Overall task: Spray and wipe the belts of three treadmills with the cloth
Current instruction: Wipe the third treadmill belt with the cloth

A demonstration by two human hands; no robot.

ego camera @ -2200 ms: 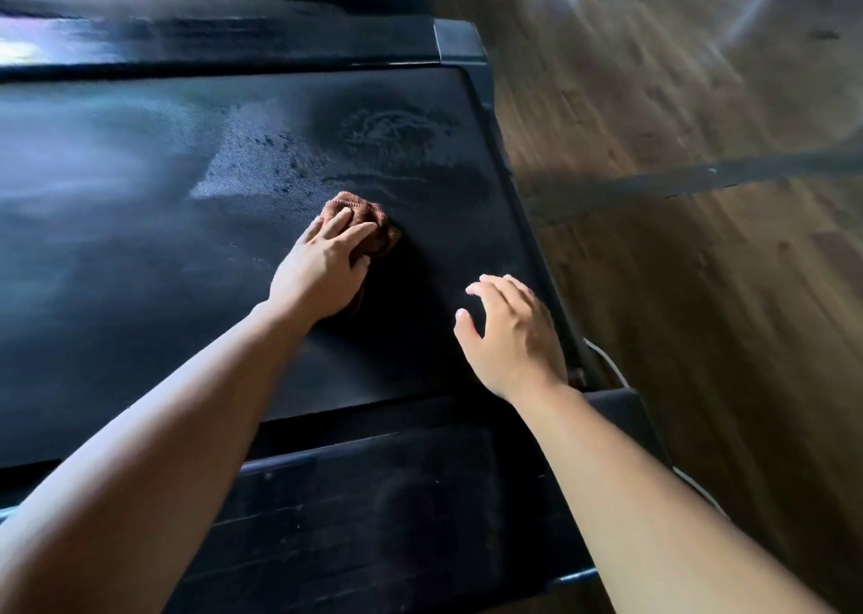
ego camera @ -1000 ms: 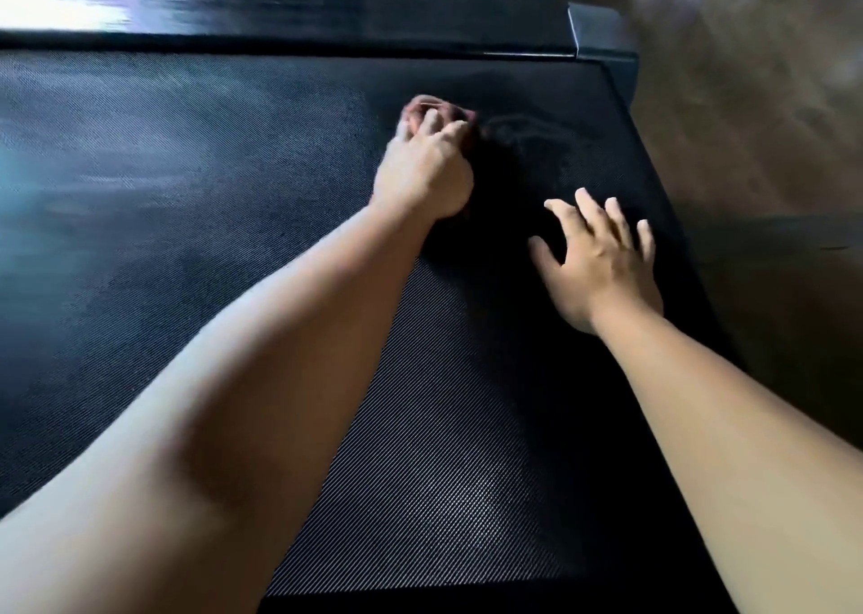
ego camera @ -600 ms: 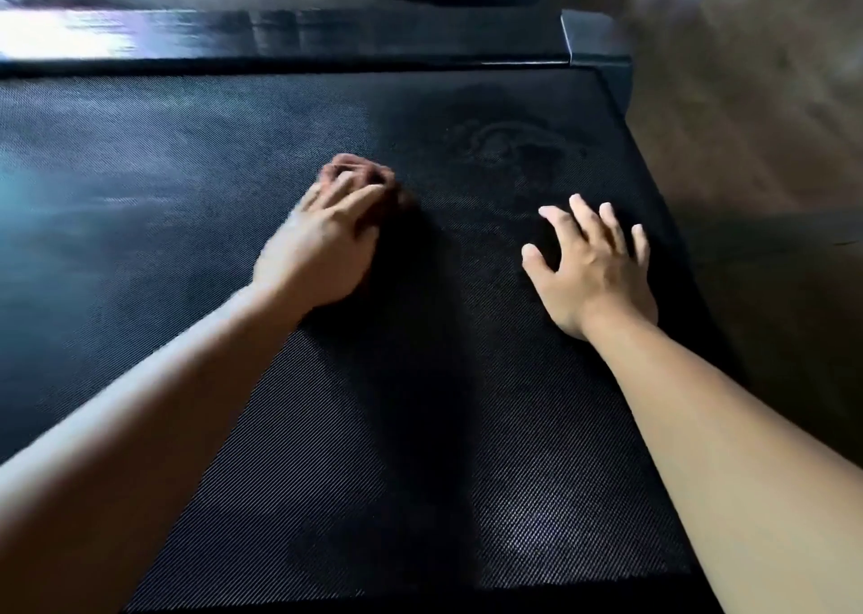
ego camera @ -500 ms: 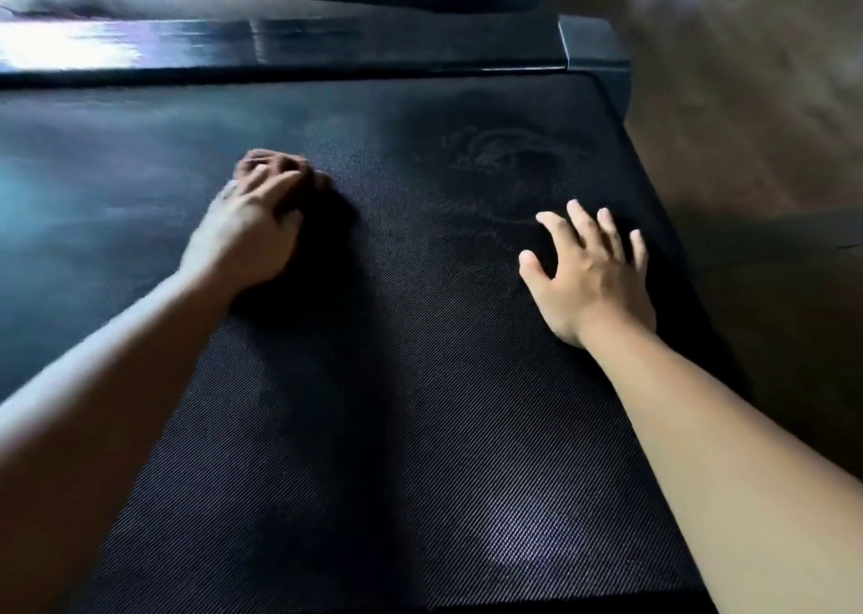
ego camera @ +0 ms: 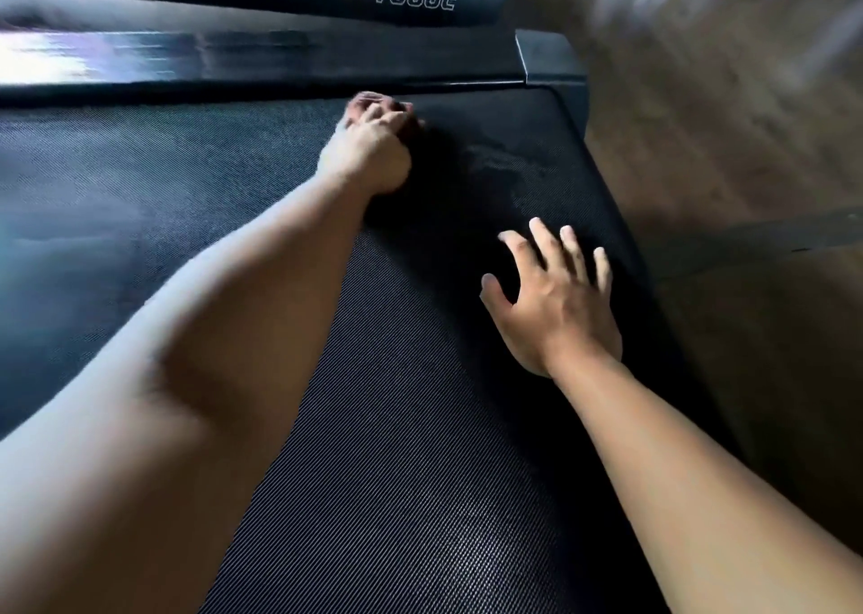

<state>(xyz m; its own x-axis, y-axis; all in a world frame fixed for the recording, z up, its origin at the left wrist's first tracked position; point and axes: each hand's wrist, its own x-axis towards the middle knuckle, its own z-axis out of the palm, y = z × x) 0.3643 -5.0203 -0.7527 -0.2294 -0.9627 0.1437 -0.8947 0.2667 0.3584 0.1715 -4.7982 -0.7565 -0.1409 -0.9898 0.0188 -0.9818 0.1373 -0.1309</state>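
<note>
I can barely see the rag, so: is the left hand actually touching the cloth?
Touching. In the head view the left hand curls its fingers over the brown cloth, pressing it onto the belt.

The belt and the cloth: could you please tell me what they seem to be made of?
Belt: probably rubber or PVC, matte black; fine diamond-weave texture. Cloth: likely soft fabric, reddish-brown; bunched under the left hand, blurred, so uncertain.
</note>
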